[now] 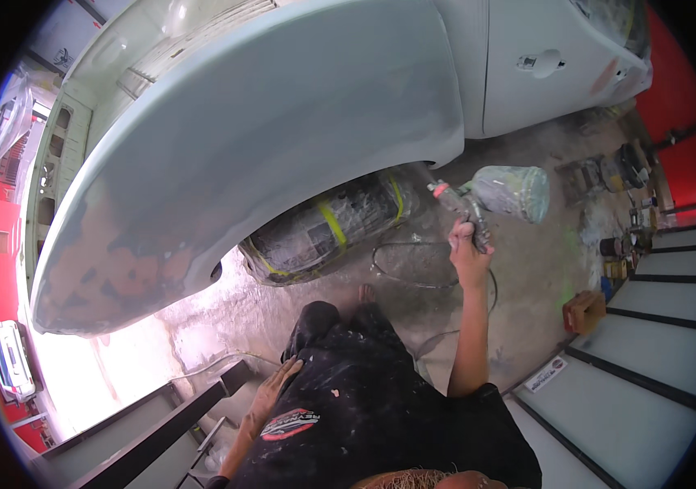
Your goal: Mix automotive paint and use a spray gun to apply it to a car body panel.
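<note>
My right hand (468, 251) is wrapped round the handle of a paint spray gun (455, 198). A translucent, paint-stained cup (512, 192) is mounted on the gun. The nozzle points left at the lower rear edge of a grey primed vehicle body panel (299, 98), with a gap between them, and a faint mist shows at the tip. Reddish-brown patches mark the panel's left end. Resting against my dark clothing at the hip, my left hand (276, 391) has its fingers stretched out and holds nothing.
Under the panel's arch sits a wheel wrapped in plastic with yellow tape (331, 224). A dark hose (393, 275) loops across the floor. Cans (613, 246) and a brownish block (584, 312) stand along the right wall. A dark metal frame (176, 420) is at lower left.
</note>
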Demonstrator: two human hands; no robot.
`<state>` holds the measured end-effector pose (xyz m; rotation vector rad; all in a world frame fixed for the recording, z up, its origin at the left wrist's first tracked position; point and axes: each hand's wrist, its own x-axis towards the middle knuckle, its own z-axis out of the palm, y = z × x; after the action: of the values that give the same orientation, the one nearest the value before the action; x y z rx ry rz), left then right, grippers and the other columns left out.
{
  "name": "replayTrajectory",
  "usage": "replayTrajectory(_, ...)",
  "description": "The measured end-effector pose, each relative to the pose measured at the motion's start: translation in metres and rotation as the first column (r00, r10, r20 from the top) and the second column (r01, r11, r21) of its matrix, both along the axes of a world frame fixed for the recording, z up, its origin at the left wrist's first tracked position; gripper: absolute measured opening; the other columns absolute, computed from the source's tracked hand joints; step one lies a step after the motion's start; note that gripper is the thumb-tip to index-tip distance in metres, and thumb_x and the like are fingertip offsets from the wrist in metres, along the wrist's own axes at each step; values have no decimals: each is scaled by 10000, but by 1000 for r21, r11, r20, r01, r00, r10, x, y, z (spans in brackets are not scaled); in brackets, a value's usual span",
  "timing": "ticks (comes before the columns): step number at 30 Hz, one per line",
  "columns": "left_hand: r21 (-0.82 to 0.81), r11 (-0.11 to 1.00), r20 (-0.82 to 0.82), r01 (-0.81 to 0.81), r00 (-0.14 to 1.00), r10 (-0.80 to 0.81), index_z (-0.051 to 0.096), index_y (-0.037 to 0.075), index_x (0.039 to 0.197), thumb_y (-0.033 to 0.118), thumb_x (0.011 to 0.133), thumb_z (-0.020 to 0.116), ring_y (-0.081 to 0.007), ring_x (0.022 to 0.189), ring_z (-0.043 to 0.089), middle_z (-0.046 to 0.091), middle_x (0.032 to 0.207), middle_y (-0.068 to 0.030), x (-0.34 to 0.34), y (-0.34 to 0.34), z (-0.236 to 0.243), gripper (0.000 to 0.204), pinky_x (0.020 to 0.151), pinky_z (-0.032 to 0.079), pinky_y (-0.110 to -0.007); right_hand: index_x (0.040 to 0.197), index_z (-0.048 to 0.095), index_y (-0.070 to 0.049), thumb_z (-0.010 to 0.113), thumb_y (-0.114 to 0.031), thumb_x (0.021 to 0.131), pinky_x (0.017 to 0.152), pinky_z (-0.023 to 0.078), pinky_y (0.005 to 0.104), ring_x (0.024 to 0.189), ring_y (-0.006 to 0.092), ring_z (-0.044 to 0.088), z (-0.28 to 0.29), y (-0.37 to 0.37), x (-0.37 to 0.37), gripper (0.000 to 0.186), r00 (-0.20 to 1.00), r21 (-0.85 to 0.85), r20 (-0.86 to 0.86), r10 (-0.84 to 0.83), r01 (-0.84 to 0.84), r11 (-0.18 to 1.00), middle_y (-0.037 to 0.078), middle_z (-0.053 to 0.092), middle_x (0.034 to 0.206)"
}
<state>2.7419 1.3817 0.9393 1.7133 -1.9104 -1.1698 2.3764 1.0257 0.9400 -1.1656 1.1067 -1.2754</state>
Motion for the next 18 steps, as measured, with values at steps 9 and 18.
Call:
replayTrajectory(9, -45, 997, 18, 68, 998, -67, 430, 59, 1528, 214, 956, 614, -407, 1383, 506, 439, 1566, -228, 61, 16, -10, 620, 1135, 437, -446, 969, 605, -61, 627, -487, 1019, 350, 271, 248, 394, 65, 407, 37, 18, 48, 429, 840, 60, -72, -538, 542, 838, 18, 617, 809)
replayTrajectory(18, -31, 998, -33, 60, 998, -62, 426, 56, 1527, 230, 945, 622, -412, 1375, 510, 439, 1560, -236, 177, 61, -35, 638, 1127, 441, -452, 1068, 659, -33, 638, -391, 1034, 452, 345, 250, 513, 68, 486, -18, 107, 171, 360, 935, -111, -96, -340, 330, 938, 22, 638, 811)
